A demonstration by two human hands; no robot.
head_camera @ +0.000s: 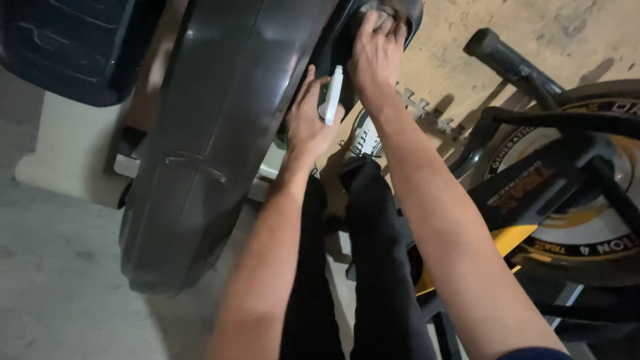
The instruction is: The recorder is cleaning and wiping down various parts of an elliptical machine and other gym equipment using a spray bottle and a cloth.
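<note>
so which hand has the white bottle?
The left hand: it holds the small white bottle beside the dark curved panel. The right hand reaches higher, pressing a cloth.

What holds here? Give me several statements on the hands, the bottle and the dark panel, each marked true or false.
1. The left hand holds a small white bottle. True.
2. The right hand rests on the floor. False: it is raised, pressed high up against the dark curved panel, with what may be a cloth under its fingers.
3. A yellow and black wheeled machine stands to the right of the arms. True.
4. Both hands wear thick gloves. False: both are bare.
5. The bottle lies flat on the concrete floor. False: it is held up near the panel.
</note>
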